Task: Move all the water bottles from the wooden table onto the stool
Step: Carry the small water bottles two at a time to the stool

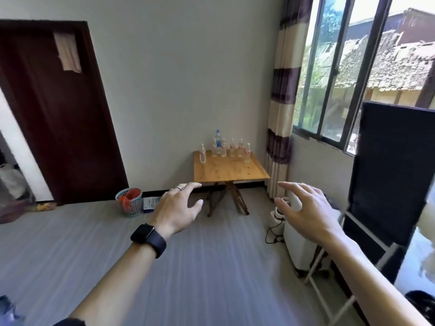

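Observation:
A small wooden table (pixel 229 171) stands in the far corner against the wall. Several clear water bottles (pixel 232 148) with red-and-white labels stand in a row along its back edge, and a taller bottle with a blue label (pixel 218 142) rises behind them. My left hand (pixel 178 208), with a ring and a dark watch on the wrist, is stretched forward, fingers spread, holding nothing. My right hand (pixel 303 208) is raised too, open and empty. Both hands are well short of the table. No stool is in view.
A dark red door (pixel 58 109) is at the left. A blue mesh basket (pixel 130 202) with something red inside sits on the grey floor near the wall. A white appliance (pixel 297 243) with a cable, a dark panel (pixel 388 170) on a white stand, and a striped curtain (pixel 281 114) line the window side.

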Available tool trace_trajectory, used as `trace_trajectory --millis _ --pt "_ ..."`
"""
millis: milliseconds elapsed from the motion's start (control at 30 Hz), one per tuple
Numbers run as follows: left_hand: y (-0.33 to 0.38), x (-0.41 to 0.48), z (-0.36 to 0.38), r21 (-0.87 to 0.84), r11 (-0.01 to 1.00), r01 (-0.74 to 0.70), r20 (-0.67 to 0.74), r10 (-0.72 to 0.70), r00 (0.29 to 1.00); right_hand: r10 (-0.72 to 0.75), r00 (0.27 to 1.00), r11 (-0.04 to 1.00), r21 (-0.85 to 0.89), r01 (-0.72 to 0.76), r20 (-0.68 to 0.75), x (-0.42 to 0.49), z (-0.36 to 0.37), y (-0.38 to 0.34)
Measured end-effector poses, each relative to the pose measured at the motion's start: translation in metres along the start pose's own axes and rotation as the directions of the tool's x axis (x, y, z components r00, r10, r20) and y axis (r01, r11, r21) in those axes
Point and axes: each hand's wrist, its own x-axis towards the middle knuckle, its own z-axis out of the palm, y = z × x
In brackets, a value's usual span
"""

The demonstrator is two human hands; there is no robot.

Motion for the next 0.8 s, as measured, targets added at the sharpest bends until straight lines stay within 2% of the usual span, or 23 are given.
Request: trace_trajectory --millis 200,367,633,800 --pt "-0.055 0.106 0.030 0.024 0.999 0.025 -0.053 -0.024 0.998 -0.055 0.998 0.998 0.041 0.055 0.008 0.116 0.083 0.023" --pt "-0.098 0.229 0.065 0.049 0.999 0.004 0.010 -0.005 1.000 -0.030 0.999 0.998 0.050 0.029 0.029 0.222 0.148 0.045" --pt "-0.095 0.411 0.163 -0.015 0.994 -0.104 0.112 0.105 0.988 0.062 0.998 0.998 0.011 -0.062 -0.006 0.362 0.190 0.113" --pt "-0.111 0.506 0.235 -0.068 0.995 -0.071 0.165 0.081 0.983 0.078 0.997 0.997 0.008 -0.078 0.016 0.459 0.233 0.172"
